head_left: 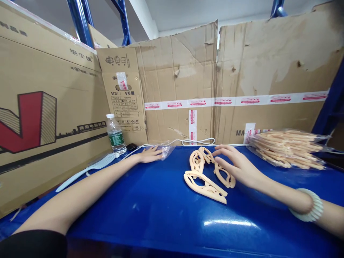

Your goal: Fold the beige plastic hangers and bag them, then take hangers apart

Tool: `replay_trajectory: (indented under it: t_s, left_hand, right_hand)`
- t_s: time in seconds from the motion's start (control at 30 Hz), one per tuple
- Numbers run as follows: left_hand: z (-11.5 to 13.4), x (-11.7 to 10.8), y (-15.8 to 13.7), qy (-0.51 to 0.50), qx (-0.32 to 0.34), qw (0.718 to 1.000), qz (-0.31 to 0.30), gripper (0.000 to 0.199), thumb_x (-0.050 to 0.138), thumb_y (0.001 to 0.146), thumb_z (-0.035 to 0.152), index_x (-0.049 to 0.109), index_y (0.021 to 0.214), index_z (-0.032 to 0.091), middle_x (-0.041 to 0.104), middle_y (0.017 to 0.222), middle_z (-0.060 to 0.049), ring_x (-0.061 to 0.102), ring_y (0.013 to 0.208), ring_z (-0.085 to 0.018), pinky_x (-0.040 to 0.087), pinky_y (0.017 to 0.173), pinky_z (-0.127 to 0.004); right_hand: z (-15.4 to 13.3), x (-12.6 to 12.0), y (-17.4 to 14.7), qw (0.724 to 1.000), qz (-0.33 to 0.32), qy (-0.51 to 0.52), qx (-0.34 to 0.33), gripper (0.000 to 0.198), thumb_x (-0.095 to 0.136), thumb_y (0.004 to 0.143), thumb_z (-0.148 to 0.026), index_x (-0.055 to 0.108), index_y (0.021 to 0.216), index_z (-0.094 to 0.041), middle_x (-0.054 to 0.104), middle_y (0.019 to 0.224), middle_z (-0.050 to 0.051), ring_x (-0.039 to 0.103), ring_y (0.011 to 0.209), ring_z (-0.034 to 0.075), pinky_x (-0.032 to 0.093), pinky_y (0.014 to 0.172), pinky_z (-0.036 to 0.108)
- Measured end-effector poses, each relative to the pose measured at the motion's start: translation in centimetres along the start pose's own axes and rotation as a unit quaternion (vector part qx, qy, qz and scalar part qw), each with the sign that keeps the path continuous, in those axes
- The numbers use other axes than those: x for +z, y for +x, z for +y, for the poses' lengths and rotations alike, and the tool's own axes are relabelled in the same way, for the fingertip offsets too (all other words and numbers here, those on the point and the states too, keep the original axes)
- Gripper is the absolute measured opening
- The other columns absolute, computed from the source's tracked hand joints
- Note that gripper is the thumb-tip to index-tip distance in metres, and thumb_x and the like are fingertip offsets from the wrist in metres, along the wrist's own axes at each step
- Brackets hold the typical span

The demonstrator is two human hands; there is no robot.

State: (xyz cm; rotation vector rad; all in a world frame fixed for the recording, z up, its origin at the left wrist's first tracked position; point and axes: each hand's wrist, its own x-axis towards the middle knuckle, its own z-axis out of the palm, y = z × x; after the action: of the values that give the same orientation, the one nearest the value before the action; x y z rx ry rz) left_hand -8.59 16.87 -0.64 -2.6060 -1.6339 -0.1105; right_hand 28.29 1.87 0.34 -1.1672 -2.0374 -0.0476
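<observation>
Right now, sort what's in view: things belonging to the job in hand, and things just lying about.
In the job:
- loose peach pieces, at the right hand
- clear bag, at the left hand
- bagged pieces, probably, as they look alike

Seemingly lying about:
- bottle
- brush
- small black object

Looking forward and down from the wearer's head, sitting above the near edge of the blue table [134, 215], facing the far cardboard [177, 79], taking in the left hand [151, 154] and right hand [243, 167] fairly close.
</observation>
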Motion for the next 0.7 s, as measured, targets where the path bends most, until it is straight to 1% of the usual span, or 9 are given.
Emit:
replay_trajectory:
  t_s: [0.17,0.23,0.3,0.37,0.4,0.47,0.53,0.63,0.7]
  left_hand:
    - [1.3,-0.9,0.4,0.002,0.002,0.993,0.119,0.053,0.040,0.090,0.050,0.048,0.137,0.028,0.045,0.147,-0.011,0.036,0.137,-0.036,0.023,0.109,-0.059]
    - [3.2,-1.6,-0.1,-0.004,-0.003,0.979,0.205,0.051,0.032,0.093,0.040,0.046,0.137,0.017,0.044,0.146,-0.016,0.026,0.141,-0.035,0.013,0.114,-0.058]
    - [6.1,-2.2,-1.4,-0.016,0.016,0.966,0.258,0.049,0.025,0.095,0.035,0.047,0.134,0.013,0.047,0.142,-0.017,0.028,0.140,-0.030,0.016,0.115,-0.052]
    - [9.7,-2.7,-3.4,-0.026,0.089,0.957,0.274,0.044,0.033,0.093,0.042,0.051,0.127,0.021,0.052,0.140,-0.008,0.036,0.136,-0.024,0.022,0.116,-0.043]
    - [11.6,-2.8,-4.5,-0.040,0.188,0.942,0.276,0.041,0.040,0.091,0.044,0.055,0.122,0.022,0.054,0.138,-0.008,0.039,0.134,-0.024,0.023,0.116,-0.043]
    - [15.0,-2.8,-6.4,-0.054,0.345,0.905,0.244,0.044,0.049,0.086,0.047,0.054,0.124,0.025,0.052,0.141,-0.005,0.038,0.136,-0.025,0.018,0.119,-0.045]
    - [17.4,-2.2,-7.2,-0.049,0.435,0.886,0.152,0.066,0.054,0.082,0.058,0.044,0.138,0.025,0.043,0.150,-0.006,0.031,0.141,-0.028,0.011,0.121,-0.046]
    - [18.7,-1.0,-6.0,-0.057,0.388,0.917,0.069,0.079,0.045,0.087,0.064,0.026,0.150,0.021,0.024,0.158,-0.009,0.018,0.146,-0.032,0.011,0.119,-0.053]
    - [18.6,-0.3,-4.0,-0.060,0.348,0.935,0.042,0.073,0.036,0.092,0.062,0.024,0.151,0.020,0.026,0.157,-0.012,0.019,0.145,-0.034,0.015,0.116,-0.058]
  right_hand:
    - [1.5,-2.6,1.3,0.999,0.016,-0.016,0.038,0.032,0.043,0.090,-0.048,0.060,0.101,-0.023,0.062,0.112,0.011,0.057,0.112,0.029,0.042,0.102,0.049]
    - [1.1,-3.4,1.2,0.998,-0.007,-0.030,0.060,0.036,0.044,0.089,-0.050,0.059,0.108,-0.023,0.062,0.116,0.012,0.056,0.113,0.030,0.042,0.102,0.049]
    - [-0.1,-3.7,0.7,0.994,-0.059,-0.054,0.070,0.043,0.044,0.089,-0.054,0.057,0.115,-0.022,0.060,0.119,0.013,0.057,0.111,0.031,0.044,0.098,0.049]
    - [-1.6,-3.3,-0.2,0.987,-0.118,-0.087,0.068,0.051,0.044,0.088,-0.059,0.056,0.121,-0.021,0.061,0.116,0.014,0.060,0.104,0.033,0.047,0.093,0.049]
    - [-2.3,-3.0,-0.7,0.983,-0.138,-0.104,0.064,0.054,0.045,0.087,-0.061,0.056,0.122,-0.021,0.062,0.113,0.014,0.062,0.100,0.033,0.048,0.090,0.049]
    - [-3.0,-2.2,-1.6,0.977,-0.157,-0.132,0.057,0.062,0.051,0.082,-0.066,0.056,0.125,-0.021,0.063,0.110,0.015,0.063,0.096,0.034,0.049,0.086,0.049]
    - [-2.8,-1.4,-2.2,0.976,-0.167,-0.134,0.045,0.069,0.058,0.076,-0.070,0.057,0.125,-0.022,0.063,0.112,0.016,0.062,0.098,0.035,0.049,0.086,0.048]
    - [-1.0,-0.7,-1.8,0.975,-0.205,-0.089,0.011,0.064,0.062,0.074,-0.067,0.061,0.121,-0.023,0.062,0.115,0.014,0.061,0.104,0.033,0.049,0.091,0.045]
    - [0.7,-0.3,-0.8,0.973,-0.225,-0.055,-0.019,0.057,0.059,0.081,-0.058,0.057,0.126,-0.023,0.060,0.120,0.012,0.060,0.109,0.029,0.048,0.095,0.042]
